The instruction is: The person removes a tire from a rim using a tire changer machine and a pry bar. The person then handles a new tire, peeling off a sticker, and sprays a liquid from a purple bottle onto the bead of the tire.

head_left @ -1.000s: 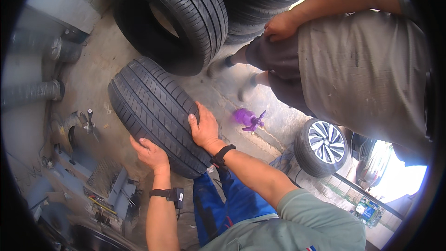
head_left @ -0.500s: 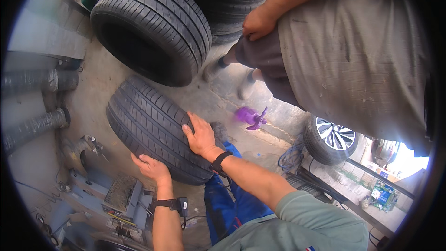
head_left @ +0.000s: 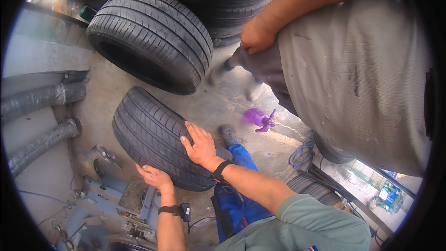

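A black tyre (head_left: 155,137) stands on its tread on the floor in front of me, leaning a little. My right hand (head_left: 200,148) rests flat on its tread, fingers stretched out and thumb apart. At the tyre's near left edge, my left hand (head_left: 157,178) touches the rubber with its fingers extended. Neither hand wraps around the tyre. Just beyond it is a second tyre (head_left: 153,37), tilted so that its dark hollow shows.
Stacked tyres (head_left: 223,0) rise at the back. Another person (head_left: 357,74) stands close on the right. A purple spray bottle (head_left: 261,120) is on the floor, near a coiled hose (head_left: 302,153). Grey machinery (head_left: 134,204) sits at lower left, below black pipes (head_left: 44,146).
The view has shifted, so most things sit lower and farther right. My left hand has come against the tyre's edge. The standing person now hides the wheel's rim at right.
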Demonstrator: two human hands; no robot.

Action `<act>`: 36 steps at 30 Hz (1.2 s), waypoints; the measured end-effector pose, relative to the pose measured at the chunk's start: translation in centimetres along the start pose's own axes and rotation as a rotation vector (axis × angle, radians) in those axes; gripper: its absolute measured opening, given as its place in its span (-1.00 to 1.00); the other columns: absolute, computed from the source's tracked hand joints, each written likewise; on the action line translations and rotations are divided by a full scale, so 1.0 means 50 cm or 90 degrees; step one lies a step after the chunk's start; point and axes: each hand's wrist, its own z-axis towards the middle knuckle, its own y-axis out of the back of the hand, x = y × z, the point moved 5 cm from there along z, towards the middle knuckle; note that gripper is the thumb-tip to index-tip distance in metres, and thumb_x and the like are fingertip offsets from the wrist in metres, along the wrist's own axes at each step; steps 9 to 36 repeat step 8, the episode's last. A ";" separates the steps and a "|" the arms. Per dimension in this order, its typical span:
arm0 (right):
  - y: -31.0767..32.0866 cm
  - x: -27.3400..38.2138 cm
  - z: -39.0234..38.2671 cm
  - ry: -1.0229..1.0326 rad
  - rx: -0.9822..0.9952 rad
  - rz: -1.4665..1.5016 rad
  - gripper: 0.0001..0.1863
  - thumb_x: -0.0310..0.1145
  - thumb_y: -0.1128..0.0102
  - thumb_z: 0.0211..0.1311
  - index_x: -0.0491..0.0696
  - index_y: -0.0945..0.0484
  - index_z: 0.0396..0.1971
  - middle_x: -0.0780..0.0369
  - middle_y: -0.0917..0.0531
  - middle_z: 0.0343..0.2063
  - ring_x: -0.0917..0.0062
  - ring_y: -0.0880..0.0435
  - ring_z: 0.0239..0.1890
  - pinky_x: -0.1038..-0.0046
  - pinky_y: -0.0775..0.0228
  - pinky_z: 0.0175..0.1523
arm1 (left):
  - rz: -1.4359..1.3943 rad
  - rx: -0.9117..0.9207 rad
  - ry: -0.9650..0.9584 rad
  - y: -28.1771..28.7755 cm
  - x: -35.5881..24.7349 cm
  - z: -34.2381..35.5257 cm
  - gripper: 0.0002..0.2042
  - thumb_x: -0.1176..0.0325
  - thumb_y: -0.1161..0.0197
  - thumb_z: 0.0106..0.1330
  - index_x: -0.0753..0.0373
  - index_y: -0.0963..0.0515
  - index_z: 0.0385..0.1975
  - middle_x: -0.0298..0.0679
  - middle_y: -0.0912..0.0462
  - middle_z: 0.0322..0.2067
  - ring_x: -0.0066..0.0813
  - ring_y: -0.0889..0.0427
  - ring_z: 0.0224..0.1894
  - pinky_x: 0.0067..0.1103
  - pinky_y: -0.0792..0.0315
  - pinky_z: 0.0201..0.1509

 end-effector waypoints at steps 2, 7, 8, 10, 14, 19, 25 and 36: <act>-0.001 0.004 0.001 0.001 -0.002 0.002 -0.41 -0.09 -0.10 0.39 -0.17 -0.42 0.27 0.03 -0.56 0.16 0.15 -0.53 0.18 0.20 -0.32 0.28 | 0.035 -0.003 -0.009 0.001 0.011 0.003 -0.52 0.23 0.18 0.56 0.48 -0.32 0.28 0.38 -0.57 -0.03 0.34 -0.56 -0.03 -0.12 -0.41 0.07; -0.018 0.009 0.006 -0.007 0.025 0.019 -0.38 -0.08 -0.13 0.36 -0.16 -0.39 0.29 0.03 -0.54 0.20 0.16 -0.52 0.21 0.19 -0.30 0.30 | 0.046 0.004 0.011 0.009 0.020 0.018 -0.52 0.22 0.14 0.53 0.47 -0.34 0.27 0.39 -0.61 -0.14 0.35 -0.57 -0.13 -0.09 -0.39 0.00; -0.023 0.008 0.007 -0.024 0.033 0.018 -0.35 -0.06 -0.15 0.35 -0.15 -0.37 0.31 0.02 -0.53 0.21 0.16 -0.49 0.24 0.17 -0.28 0.32 | 0.054 -0.003 0.013 0.016 0.025 0.023 -0.52 0.22 0.14 0.53 0.47 -0.34 0.27 0.39 -0.61 -0.14 0.35 -0.57 -0.13 -0.09 -0.39 0.00; -0.023 0.008 0.007 -0.024 0.033 0.018 -0.35 -0.06 -0.15 0.35 -0.15 -0.37 0.31 0.02 -0.53 0.21 0.16 -0.49 0.24 0.17 -0.28 0.32 | 0.054 -0.003 0.013 0.016 0.025 0.023 -0.52 0.22 0.14 0.53 0.47 -0.34 0.27 0.39 -0.61 -0.14 0.35 -0.57 -0.13 -0.09 -0.39 0.00; -0.023 0.008 0.007 -0.024 0.033 0.018 -0.35 -0.06 -0.15 0.35 -0.15 -0.37 0.31 0.02 -0.53 0.21 0.16 -0.49 0.24 0.17 -0.28 0.32 | 0.054 -0.003 0.013 0.016 0.025 0.023 -0.52 0.22 0.14 0.53 0.47 -0.34 0.27 0.39 -0.61 -0.14 0.35 -0.57 -0.13 -0.09 -0.39 0.00; -0.023 0.008 0.007 -0.024 0.033 0.018 -0.35 -0.06 -0.15 0.35 -0.15 -0.37 0.31 0.02 -0.53 0.21 0.16 -0.49 0.24 0.17 -0.28 0.32 | 0.054 -0.003 0.013 0.016 0.025 0.023 -0.52 0.22 0.14 0.53 0.47 -0.34 0.27 0.39 -0.61 -0.14 0.35 -0.57 -0.13 -0.09 -0.39 0.00; -0.023 0.008 0.007 -0.024 0.033 0.018 -0.35 -0.06 -0.15 0.35 -0.15 -0.37 0.31 0.02 -0.53 0.21 0.16 -0.49 0.24 0.17 -0.28 0.32 | 0.054 -0.003 0.013 0.016 0.025 0.023 -0.52 0.22 0.14 0.53 0.47 -0.34 0.27 0.39 -0.61 -0.14 0.35 -0.57 -0.13 -0.09 -0.39 0.00; -0.023 0.008 0.007 -0.024 0.033 0.018 -0.35 -0.06 -0.15 0.35 -0.15 -0.37 0.31 0.02 -0.53 0.21 0.16 -0.49 0.24 0.17 -0.28 0.32 | 0.054 -0.003 0.013 0.016 0.025 0.023 -0.52 0.22 0.14 0.53 0.47 -0.34 0.27 0.39 -0.61 -0.14 0.35 -0.57 -0.13 -0.09 -0.39 0.00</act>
